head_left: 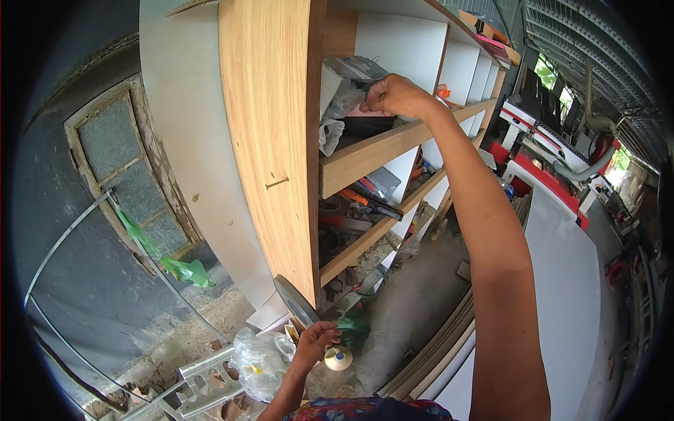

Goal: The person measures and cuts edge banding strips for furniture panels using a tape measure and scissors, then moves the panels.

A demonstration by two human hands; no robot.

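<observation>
My right hand (397, 97) reaches over the front rail into the upper shelf compartment. Its thumb and fingers are pinched together beside a clear plastic bag (345, 102); what lies between the fingertips, if anything, is hidden. Under the hand is a dark object (368, 126), with a grey plastic-wrapped packet (357, 68) behind the bag. Low down, my left hand (316, 344) hangs with loosely bent fingers, apparently holding nothing. Close to it are a grey disc (295, 302) leaning on the cabinet's end and a cream container with a blue centre (338, 358).
The wooden cabinet's end panel (270, 133) has a screw (276, 184) on it. Tools and tape fill the lower shelf (358, 207). A large white sheet (554, 281) lies right, beneath a red-and-white machine (544, 175). Plastic bags (260, 361) and a metal frame (203, 382) lie lower left.
</observation>
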